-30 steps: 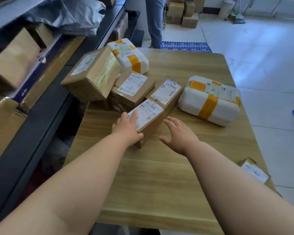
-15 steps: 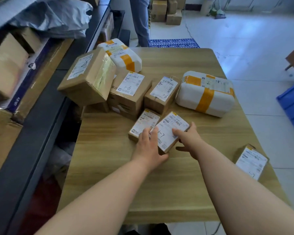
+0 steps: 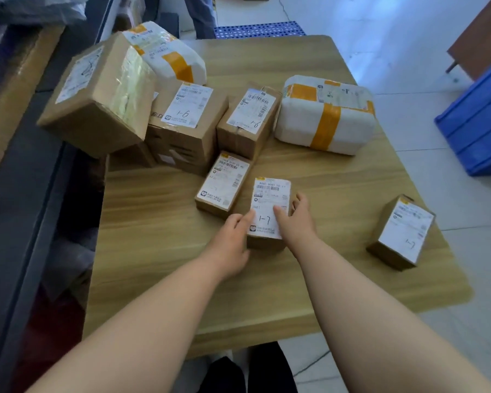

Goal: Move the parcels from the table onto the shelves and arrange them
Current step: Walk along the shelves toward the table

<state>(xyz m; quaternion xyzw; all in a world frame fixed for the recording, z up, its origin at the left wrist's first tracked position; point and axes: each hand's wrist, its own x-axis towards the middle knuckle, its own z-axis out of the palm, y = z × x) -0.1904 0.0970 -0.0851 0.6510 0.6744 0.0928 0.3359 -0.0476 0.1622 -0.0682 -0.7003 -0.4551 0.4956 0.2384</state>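
- Left hand (image 3: 233,239) and right hand (image 3: 296,222): bare, with short, rounded fingers (image 3: 245,219).
- Behind the fingers, both wrists and forearms are uncovered to the frame's lower edge.
- The forearms are full and smooth, widening away from the fingers.
- Well behind the fingers, under the bench's (image 3: 352,279) near edge, black legwear (image 3: 270,370) shows; whether it is trousers or shoes is unclear.

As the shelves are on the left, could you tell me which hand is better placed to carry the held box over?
Probably the left hand: it holds the box at the edge nearest the shelves; the right hand would have to reach across.
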